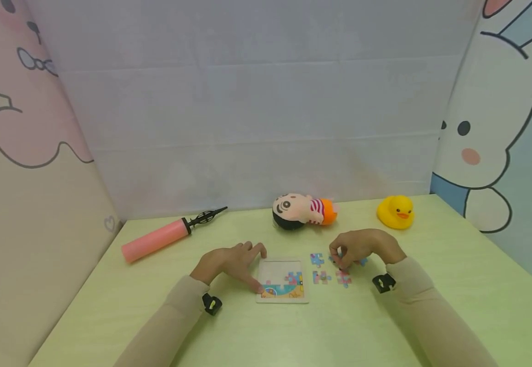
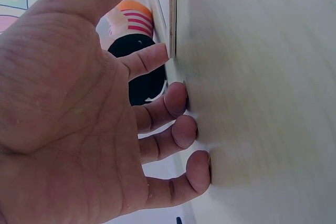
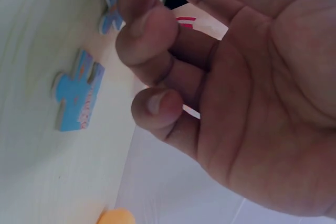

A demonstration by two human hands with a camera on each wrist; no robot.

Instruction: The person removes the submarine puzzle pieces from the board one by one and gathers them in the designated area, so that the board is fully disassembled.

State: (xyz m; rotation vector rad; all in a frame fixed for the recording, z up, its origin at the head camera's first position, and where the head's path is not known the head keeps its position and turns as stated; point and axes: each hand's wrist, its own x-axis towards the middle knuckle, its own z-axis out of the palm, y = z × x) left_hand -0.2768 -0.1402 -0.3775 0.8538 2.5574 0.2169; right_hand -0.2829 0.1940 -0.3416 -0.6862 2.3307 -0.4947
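Note:
A shallow square puzzle tray (image 1: 282,300) lies flat, several picture pieces fitted along its bottom and right side. My left hand (image 1: 240,262) spreads along the tray's left side, thumb at the lower edge and index finger near the upper corner. In the left wrist view, the fingertips (image 2: 198,171) rest on the table beside the tray's edge (image 2: 172,14). Over the loose pieces, my right hand (image 1: 355,247) has curled fingers, thumb and index pinching at a pink puzzle piece (image 1: 344,279). Those pinching tips are cut off in the right wrist view, where a blue puzzle piece (image 3: 80,95) lies below.
Other loose pieces, including a blue one (image 1: 317,259) and a pink one (image 1: 322,278), lie right of the tray. Behind stand a doll (image 1: 304,209) on its side and a yellow rubber duck (image 1: 395,212). A pink hand pump (image 1: 156,240) lies back left.

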